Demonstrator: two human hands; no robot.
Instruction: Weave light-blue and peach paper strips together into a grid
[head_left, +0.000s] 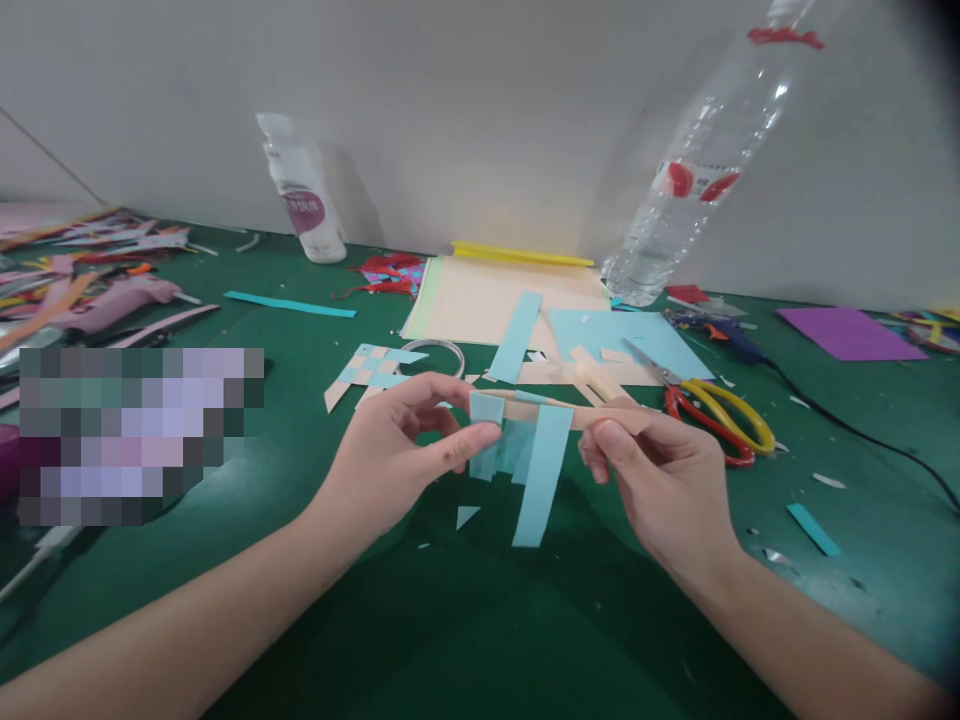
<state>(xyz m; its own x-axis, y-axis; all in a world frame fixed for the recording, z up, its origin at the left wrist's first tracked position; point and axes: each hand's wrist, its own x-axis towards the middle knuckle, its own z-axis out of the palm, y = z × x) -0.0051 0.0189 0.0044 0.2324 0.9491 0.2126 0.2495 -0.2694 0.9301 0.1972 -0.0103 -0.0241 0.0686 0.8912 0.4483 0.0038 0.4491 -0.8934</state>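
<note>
Between both hands, above the green table, hangs a small weave of light blue paper strips (pixel 541 478) crossed with a peach paper strip (pixel 586 416). My left hand (pixel 420 432) pinches the left blue strip between thumb and fingers. The peach strip's right end sits in the pinch of my right hand (pixel 651 455). Several blue ends dangle down, one longer than the others. Behind my left hand lies a woven blue-and-peach paper piece (pixel 371 368), beside a roll of tape (pixel 444 352). My left hand partly covers both.
Red-and-yellow scissors (pixel 720 415) lie to the right on blue paper (pixel 630 335). Behind are peach sheets (pixel 480 290), a white bottle (pixel 304 190) and a tall clear bottle (pixel 697 170). A corded glue gun (pixel 720 330) is at right, a pink one (pixel 127 300) at left among paper strips.
</note>
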